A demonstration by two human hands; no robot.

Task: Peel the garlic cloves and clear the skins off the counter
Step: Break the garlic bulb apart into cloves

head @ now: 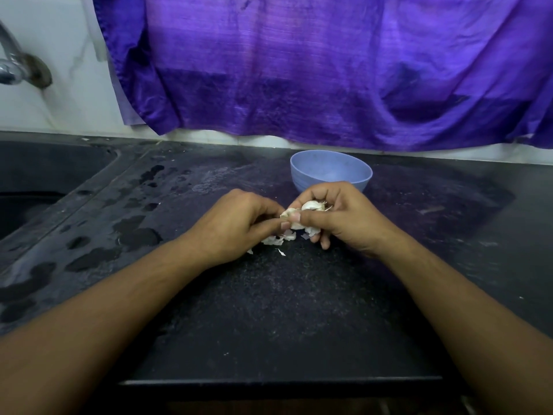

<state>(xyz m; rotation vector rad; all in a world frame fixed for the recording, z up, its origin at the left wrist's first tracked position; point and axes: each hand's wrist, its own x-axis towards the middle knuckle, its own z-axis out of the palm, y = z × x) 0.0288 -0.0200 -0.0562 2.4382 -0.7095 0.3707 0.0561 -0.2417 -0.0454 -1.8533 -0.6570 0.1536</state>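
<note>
Your 2 hands meet over the middle of the dark counter (284,310), just in front of the blue bowl (330,170). Your right hand (341,217) is curled around a small bunch of garlic cloves (312,206), its thumb pressed on the white piece at the front. Your left hand (239,223) pinches that same piece from the other side, thumb and fingertips closed tight on it, so both hands are gripping garlic. How many cloves your right hand holds cannot be told, as your fingers cover most of them.

Loose skins (273,241) lie on the counter right under your hands, partly hidden by your left fingers, with 1 small scrap (280,252) a little nearer to you. A few tiny white flecks are scattered farther out on the stone.

The bowl stands upright just behind your right hand, whose knuckles overlap its near wall. What you can see of its inside looks bare.

To your left, the counter is wet with dark patches (137,232), and beyond them the sink (36,193) drops away, with a metal tap (12,67) on the wall above it. A purple cloth (329,70) hangs along the back wall, its hem just behind the bowl.
</note>
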